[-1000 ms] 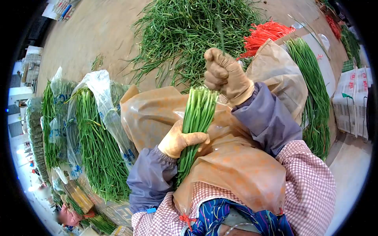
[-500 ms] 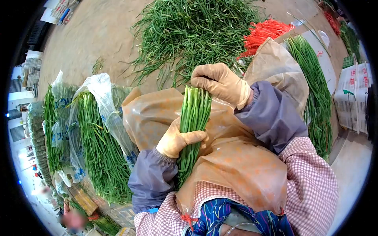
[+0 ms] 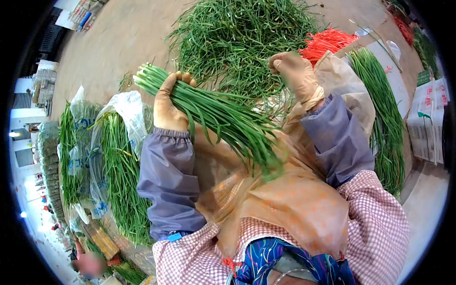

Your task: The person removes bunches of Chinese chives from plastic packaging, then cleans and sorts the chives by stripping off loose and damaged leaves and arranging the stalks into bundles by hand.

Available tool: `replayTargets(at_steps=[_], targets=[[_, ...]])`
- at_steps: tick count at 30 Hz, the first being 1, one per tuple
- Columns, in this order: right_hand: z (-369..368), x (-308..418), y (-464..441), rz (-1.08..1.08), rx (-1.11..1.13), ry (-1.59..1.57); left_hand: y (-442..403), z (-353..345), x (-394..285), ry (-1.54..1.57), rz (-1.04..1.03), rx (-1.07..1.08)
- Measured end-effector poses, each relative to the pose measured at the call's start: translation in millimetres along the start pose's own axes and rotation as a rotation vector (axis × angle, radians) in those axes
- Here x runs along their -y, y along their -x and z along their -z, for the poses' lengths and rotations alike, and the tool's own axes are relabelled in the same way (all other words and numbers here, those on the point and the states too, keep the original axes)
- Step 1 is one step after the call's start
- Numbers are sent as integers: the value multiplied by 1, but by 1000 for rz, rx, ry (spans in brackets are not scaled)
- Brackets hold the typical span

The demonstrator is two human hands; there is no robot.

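A bunch of garlic chives [image 3: 213, 107] lies slantwise in my gloved left hand [image 3: 172, 102], which is wrapped round it near the pale cut ends. Its green leaf tips point down and right over my apron [image 3: 280, 199] and are blurred. My gloved right hand [image 3: 297, 76] is raised apart from the bunch, in front of the red ties [image 3: 327, 45]. The fingers of that hand are curled in, and whatever they may hold is hidden.
A loose heap of green leaves [image 3: 242, 42] lies on the floor ahead. Chives in plastic wrapping [image 3: 123, 175] stand at my left. More long chives [image 3: 380, 104] lie at my right, beside white crates [image 3: 427, 118]. A person [image 3: 90, 265] is at the lower left.
My left hand has moved left and up with the chives, tilting them from upright to slantwise. My right hand has left their cut ends and moved right and up.
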State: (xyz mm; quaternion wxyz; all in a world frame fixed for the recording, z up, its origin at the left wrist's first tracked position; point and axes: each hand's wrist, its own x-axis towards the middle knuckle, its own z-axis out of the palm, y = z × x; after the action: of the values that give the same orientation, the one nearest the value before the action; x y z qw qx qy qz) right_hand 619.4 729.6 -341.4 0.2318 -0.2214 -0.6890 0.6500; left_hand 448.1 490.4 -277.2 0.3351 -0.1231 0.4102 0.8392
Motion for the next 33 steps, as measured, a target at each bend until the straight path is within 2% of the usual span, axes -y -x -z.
replayTargets(at_steps=[3,4,8,10,12,13,14,15,17,18,19,23,24,25,27,30,33], targets=[[6,60,26,-69,-110,-342,-15,8,7,43,26,-67],[5,74,32,-44,-177,-326,-17,8,11,47,9,-116],[17,98,60,-70,228,-279,-27,14,21,91,3,-161],[8,96,71,-8,232,-164,-29,10,25,104,13,-175],[7,87,67,104,226,1,-29,9,29,66,-25,-131],[6,83,63,130,130,6,-28,8,32,47,-39,-102],[4,82,57,170,69,-52,-23,5,33,6,6,-34],[0,84,52,211,2,-105,-25,-1,35,-31,-47,-51],[-10,95,49,232,-15,-329,-5,-29,45,29,-110,62],[-8,101,47,155,72,-429,-1,-38,47,51,-51,100],[-2,102,46,120,153,-467,0,-46,50,44,-93,157],[33,86,55,64,17,-291,-7,-48,46,142,-13,249],[44,86,64,-30,-48,-304,-11,-41,44,142,-16,252],[57,81,70,-15,-54,-299,-15,-35,43,140,-20,253],[73,75,83,-66,-50,-346,-17,-26,43,196,15,265],[75,74,94,-30,67,-113,-15,-22,43,300,77,301],[72,87,108,-56,213,-193,-14,-18,38,336,85,323]])
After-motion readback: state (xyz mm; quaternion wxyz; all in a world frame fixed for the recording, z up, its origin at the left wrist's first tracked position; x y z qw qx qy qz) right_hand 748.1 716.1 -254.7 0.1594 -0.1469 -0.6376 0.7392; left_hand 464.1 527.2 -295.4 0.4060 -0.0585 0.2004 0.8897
